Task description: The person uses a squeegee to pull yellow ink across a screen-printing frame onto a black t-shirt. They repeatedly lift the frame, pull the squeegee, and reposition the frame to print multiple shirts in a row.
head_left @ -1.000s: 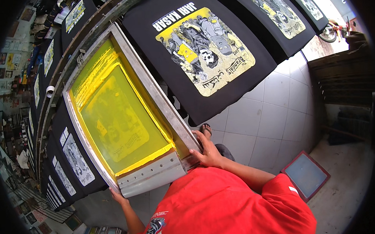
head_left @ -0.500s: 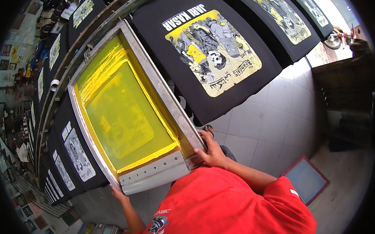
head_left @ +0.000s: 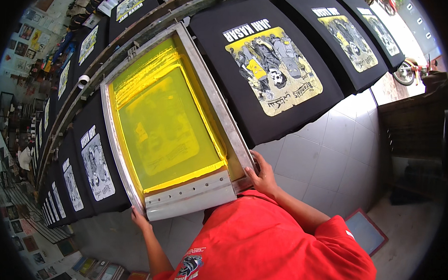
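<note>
Between the rows of shirts lies a metal-framed printing screen [head_left: 214, 102] with yellow-green mesh [head_left: 160, 123]. Thick yellow ink is smeared at its far end and along its edges. A wide grey squeegee [head_left: 190, 200] with a row of small holes or screws rests across the near end, ink along its far edge. My left hand [head_left: 140, 219] has its fingers closed around the screen's near left corner. At the near right corner, my right hand [head_left: 263, 177] grips the frame, thumb on top. What lies under the screen is hidden.
To the right, black shirts on boards carry yellow-and-grey prints [head_left: 281, 68]; on the left, shirts bear grey-and-white prints [head_left: 98, 165]. A long metal rail [head_left: 62, 122] curves along the far side. A red-framed screen [head_left: 366, 231] leans at the lower right. A motorbike [head_left: 406, 72] stands beyond.
My view has turned slightly, so the whole scene sits further right. Both hands keep their hold on the screen's near corners, and the squeegee stays in place.
</note>
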{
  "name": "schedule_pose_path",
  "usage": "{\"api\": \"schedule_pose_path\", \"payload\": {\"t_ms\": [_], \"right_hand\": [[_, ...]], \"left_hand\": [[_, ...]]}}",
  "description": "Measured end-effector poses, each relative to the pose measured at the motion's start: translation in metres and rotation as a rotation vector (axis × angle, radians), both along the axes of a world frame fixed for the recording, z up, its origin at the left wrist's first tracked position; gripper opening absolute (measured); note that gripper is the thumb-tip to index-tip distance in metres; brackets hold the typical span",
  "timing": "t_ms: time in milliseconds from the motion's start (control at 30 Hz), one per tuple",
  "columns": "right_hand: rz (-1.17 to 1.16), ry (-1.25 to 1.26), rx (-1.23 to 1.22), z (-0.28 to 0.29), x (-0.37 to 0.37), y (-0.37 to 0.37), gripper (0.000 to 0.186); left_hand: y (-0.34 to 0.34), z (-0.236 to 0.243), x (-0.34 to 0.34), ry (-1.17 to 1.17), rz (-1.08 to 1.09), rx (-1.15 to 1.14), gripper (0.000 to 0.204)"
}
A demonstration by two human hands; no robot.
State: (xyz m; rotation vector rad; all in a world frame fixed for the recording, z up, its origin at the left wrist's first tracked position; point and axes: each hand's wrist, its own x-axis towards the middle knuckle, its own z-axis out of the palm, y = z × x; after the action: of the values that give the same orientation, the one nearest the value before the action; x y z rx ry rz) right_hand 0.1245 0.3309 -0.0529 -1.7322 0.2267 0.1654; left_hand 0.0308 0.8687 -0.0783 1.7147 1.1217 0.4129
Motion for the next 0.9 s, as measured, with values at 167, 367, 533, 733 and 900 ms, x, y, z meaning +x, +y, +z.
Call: {"api": "schedule_pose_path", "payload": {"t_ms": [167,367,533,733,900], "right_hand": [[-0.088,-0.078,-0.114,-0.009,-0.001,0.009,0.047],[-0.256,-0.114,-0.111,-0.029,-0.013,0.007,0.034],[-0.413,-0.082,0.054,-0.039,-0.035,0.012,0.043],[-0.534,-0.056,0.259,-0.044,-0.034,0.033,0.044],[-0.669,-0.072,0.136,-0.050,-0.026,0.042,0.047]], "left_hand": [[-0.004,0.000,-0.003,-0.014,-0.021,-0.038,0.068],[0.015,0.000,-0.017,-0.124,-0.152,-0.412,0.067],[-0.002,0.030,-0.012,-0.068,-0.298,-0.433,0.062],[-0.004,0.019,-0.004,-0.179,-0.259,-0.248,0.035],[-0.001,0.011,-0.002,-0.225,-0.272,-0.301,0.033]]}}
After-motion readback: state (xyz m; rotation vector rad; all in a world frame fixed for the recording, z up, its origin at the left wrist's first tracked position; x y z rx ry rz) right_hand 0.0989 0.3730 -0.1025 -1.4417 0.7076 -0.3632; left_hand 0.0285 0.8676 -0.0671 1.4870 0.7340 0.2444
